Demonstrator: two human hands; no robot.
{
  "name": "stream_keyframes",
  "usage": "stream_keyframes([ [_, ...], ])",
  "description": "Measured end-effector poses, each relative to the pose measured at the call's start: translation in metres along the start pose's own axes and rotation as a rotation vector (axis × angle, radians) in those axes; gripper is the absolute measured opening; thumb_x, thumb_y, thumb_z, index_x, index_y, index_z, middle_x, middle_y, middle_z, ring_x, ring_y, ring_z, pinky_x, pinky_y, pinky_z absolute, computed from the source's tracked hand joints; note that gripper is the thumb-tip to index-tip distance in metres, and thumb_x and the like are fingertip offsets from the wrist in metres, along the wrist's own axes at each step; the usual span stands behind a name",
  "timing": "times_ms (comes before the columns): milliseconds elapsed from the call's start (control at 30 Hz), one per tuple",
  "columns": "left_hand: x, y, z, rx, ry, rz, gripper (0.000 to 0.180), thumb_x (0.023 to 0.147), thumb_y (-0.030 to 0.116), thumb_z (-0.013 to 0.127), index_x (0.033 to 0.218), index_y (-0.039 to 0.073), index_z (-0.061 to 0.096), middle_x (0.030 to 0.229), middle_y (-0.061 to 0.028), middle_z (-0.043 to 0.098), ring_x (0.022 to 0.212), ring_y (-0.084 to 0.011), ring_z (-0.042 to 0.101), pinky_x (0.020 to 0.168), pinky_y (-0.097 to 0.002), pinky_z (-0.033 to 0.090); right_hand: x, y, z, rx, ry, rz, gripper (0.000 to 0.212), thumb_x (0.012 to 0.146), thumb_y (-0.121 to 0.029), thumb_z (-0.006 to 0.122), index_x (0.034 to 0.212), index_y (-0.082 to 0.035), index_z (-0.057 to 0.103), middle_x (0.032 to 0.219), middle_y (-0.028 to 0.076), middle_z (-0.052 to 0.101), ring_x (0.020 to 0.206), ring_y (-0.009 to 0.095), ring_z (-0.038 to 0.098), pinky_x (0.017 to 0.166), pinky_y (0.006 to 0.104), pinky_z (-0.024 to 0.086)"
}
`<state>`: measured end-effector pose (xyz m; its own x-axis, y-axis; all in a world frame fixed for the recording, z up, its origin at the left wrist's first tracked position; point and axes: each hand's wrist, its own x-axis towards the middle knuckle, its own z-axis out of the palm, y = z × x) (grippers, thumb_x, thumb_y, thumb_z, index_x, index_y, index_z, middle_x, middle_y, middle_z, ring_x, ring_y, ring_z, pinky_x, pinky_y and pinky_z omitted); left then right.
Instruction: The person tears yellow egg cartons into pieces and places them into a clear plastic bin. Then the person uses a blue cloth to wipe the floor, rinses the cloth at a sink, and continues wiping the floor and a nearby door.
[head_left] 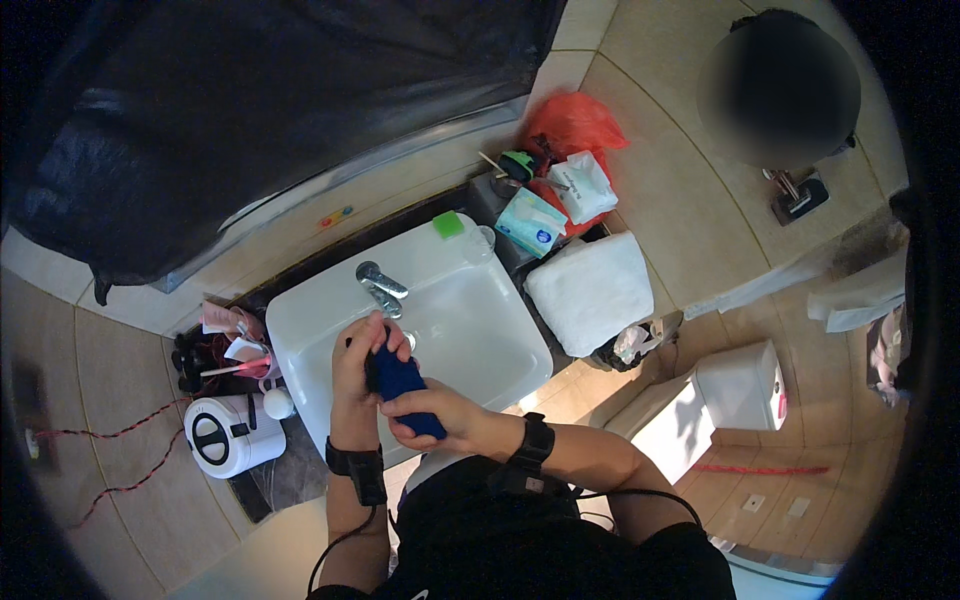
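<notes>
Over the front part of a white sink [500,335], I hold a dark blue cloth item [400,383], folded or bunched into a narrow strip. My left hand [352,378] is closed round its upper end, where a black patch shows. Around the lower end, my right hand [447,411] is wrapped with the thumb lying on top. Just beyond my left fingers stands the chrome faucet [382,285]. I cannot tell whether water runs. A bright green block [447,224], like soap or a sponge, lies on the sink's far rim.
Right of the sink are a folded white towel [590,290], tissue packs [532,222] and a red plastic bag [575,122]. A white lidded appliance [225,437] and pink cups [232,320] stand at the left. A toilet [690,405] is farther right; black sheeting [270,110] hangs beyond.
</notes>
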<state>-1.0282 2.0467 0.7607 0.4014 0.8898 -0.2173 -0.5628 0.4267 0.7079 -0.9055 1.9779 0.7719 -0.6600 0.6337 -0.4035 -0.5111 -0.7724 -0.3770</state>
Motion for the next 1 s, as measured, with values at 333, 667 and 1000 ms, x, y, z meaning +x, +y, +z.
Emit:
stream_keyframes([
  [333, 0.012, -0.006, -0.001, 0.553, 0.015, 0.18, 0.037, 0.092, 0.023, 0.056, 0.062, 0.002, 0.053, 0.058, -0.003, 0.051, 0.053, -0.0113, 0.053, 0.049, -0.0246, 0.039, 0.019, 0.0, -0.023, -0.587, 0.331, -0.1, 0.021, 0.073, -0.019, 0.065, 0.07, -0.003, 0.052, 0.055, 0.004, 0.05, 0.039, 0.012, 0.045, 0.036, 0.0263, 0.032],
  [667, 0.024, -0.02, -0.019, 0.588, 0.176, 0.238, 0.04, 0.092, 0.024, 0.056, 0.06, 0.0, 0.053, 0.055, -0.0024, 0.051, 0.049, -0.0104, 0.051, 0.048, -0.0249, 0.039, 0.046, 0.004, -0.043, -1.118, 0.492, -0.352, 0.031, 0.07, -0.023, 0.066, 0.08, 0.004, 0.055, 0.068, 0.014, 0.06, 0.064, 0.025, 0.06, 0.06, 0.0349, 0.048],
  [1000, 0.007, -0.029, -0.024, 0.449, 0.347, 0.504, 0.042, 0.095, 0.022, 0.052, 0.06, 0.0, 0.048, 0.056, -0.0048, 0.049, 0.051, -0.0118, 0.048, 0.05, -0.0262, 0.038, 0.05, -0.003, -0.039, -1.505, 0.521, -0.366, 0.053, 0.067, -0.034, 0.072, 0.102, 0.003, 0.055, 0.083, 0.025, 0.064, 0.079, 0.041, 0.063, 0.071, 0.0428, 0.051],
])
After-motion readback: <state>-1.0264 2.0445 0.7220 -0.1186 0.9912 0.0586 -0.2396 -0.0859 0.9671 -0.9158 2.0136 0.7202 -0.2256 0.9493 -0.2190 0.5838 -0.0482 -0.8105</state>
